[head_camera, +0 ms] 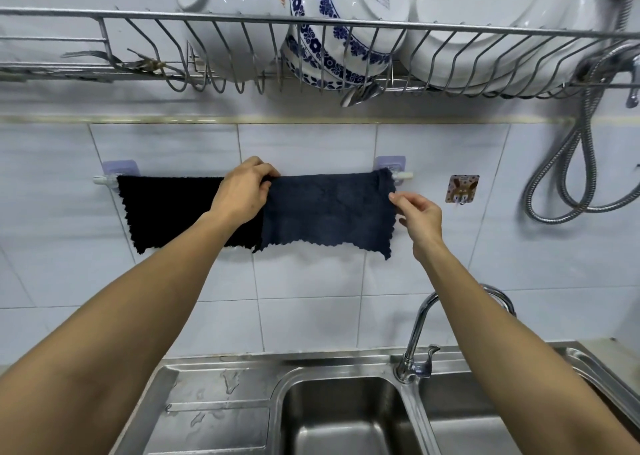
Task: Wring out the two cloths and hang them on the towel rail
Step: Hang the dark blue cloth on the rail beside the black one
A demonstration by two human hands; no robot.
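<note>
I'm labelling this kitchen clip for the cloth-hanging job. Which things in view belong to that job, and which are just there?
Part of the job:
black cloth draped on the rail
dark blue cloth beside it
white wall-mounted towel rail
left hand pinching the blue cloth
right hand at its right edge

Just there:
wire dish rack
blue-patterned bowl
chrome tap
steel sink
metal shower hose

Two bare forearms, no sleeves in view up to the frame edge. Left hand (242,191) and right hand (420,217) both bare: no gloves, rings, watch or wristband visible. Fingernails short, unpainted as far as can be told. Slim wrists, long forearms
</note>
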